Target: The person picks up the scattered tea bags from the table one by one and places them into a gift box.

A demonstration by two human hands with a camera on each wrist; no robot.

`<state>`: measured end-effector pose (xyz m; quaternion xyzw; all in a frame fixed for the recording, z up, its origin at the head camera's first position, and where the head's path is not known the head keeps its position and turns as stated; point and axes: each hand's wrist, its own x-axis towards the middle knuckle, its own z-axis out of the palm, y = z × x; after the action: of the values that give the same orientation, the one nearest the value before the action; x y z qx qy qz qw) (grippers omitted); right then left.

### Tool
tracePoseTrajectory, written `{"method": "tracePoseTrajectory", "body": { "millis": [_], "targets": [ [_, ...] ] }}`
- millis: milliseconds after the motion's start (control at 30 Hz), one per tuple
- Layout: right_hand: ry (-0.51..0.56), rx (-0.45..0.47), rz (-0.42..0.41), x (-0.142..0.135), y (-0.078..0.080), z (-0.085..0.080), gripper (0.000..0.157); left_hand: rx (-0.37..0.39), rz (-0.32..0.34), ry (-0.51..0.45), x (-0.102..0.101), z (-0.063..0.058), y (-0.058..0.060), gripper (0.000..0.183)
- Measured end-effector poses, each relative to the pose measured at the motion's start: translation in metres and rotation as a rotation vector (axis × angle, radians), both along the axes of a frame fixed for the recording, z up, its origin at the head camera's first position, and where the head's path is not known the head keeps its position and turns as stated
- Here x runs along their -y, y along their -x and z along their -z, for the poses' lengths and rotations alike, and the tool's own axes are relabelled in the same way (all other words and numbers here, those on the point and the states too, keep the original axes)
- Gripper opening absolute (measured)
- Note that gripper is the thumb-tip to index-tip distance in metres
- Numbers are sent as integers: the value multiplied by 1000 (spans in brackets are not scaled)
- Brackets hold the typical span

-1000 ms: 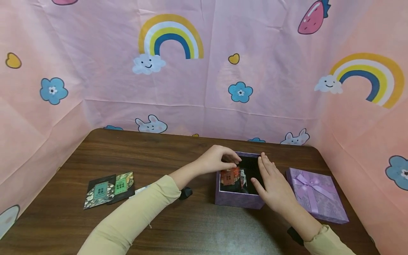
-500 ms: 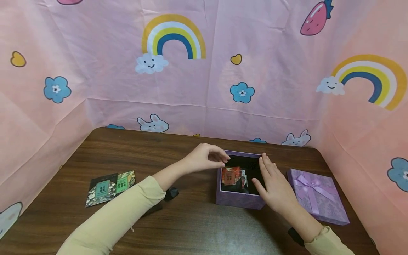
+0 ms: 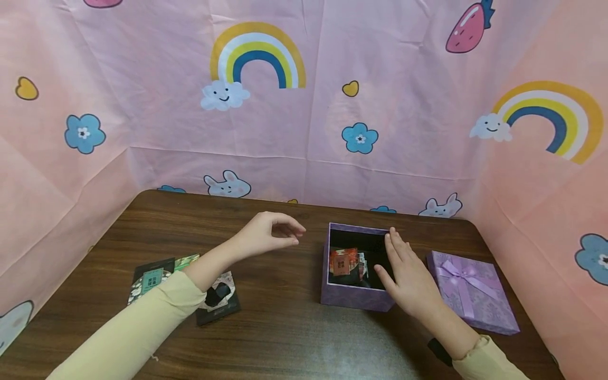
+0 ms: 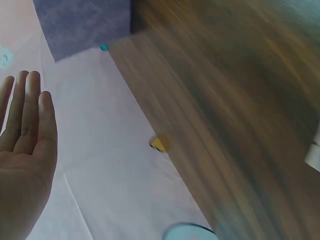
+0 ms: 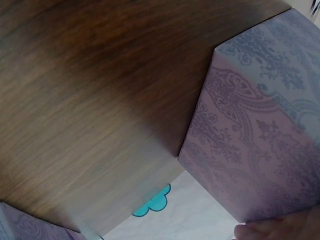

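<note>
A purple patterned box stands without its lid on the wooden table, its inside black. Inside lie several printed packets, the front one red with an orange label. My right hand rests along the box's right rim, fingers straight; its fingertips touch the box wall in the right wrist view. My left hand hovers over the table left of the box, fingers loosely bent and holding nothing. In the left wrist view its fingers stretch out, apart from the box.
The purple lid with a ribbon bow lies right of the box. At the left lie several flat packets: one with a teal label, a green one and a dark one near the left sleeve. A printed cloth hangs behind the table.
My left hand has drawn back leftward from over the box, away from the packets inside. The right hand has stayed on the rim. The dark packet has come into view beside the left sleeve.
</note>
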<state>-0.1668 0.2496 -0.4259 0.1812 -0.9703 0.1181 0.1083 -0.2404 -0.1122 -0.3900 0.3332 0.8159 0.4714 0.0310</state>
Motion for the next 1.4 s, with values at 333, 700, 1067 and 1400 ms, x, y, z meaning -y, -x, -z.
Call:
{"method": "tracePoseTrajectory", "body": {
  "millis": [333,700,1067,1400],
  "targets": [
    [-8,0,4,0,0,0,76,-1,-124,60,50,12,-10,24],
    [-9,4,8,1,0,0,76,35,-227,74,94,26,-26,29],
    [-17,0,8,0,1,1,75,68,-264,43,121,45,-41,33],
    [-14,-1,1,0,1,1,75,94,-296,96,140,68,-50,35]
  ]
}}
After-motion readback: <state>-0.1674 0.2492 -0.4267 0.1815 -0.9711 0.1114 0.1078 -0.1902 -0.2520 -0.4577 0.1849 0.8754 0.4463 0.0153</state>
